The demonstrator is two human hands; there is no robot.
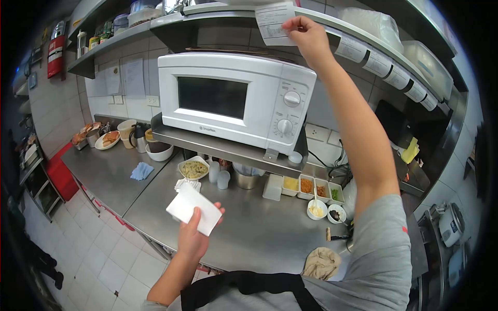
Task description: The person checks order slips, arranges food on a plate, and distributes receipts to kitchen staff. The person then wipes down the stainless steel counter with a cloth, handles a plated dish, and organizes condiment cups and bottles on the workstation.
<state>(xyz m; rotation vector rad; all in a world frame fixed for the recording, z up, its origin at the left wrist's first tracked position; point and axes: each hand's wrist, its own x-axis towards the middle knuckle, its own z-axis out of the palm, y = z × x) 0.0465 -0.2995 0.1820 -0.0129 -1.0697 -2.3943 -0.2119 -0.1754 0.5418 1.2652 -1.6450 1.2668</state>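
Observation:
My right hand (310,40) is raised to the edge of the upper shelf, thumb and fingertips pinching a printed order slip (272,25). The slip hangs just above the white microwave oven (228,90). Lower down, over the steel counter, my left hand (193,236) is closed around a flat white piece of paper (196,208), thumb on top. Whatever print it may have does not show. Behind that paper stands a dish of chopped food (193,169).
Several order slips (377,63) hang along the shelf edge (332,28). Food tubs (306,185), two small bowls (317,209) and a beige cloth (321,263) are on the counter's right. A blue cloth (141,171) lies left. Someone's legs (39,254) show at far left.

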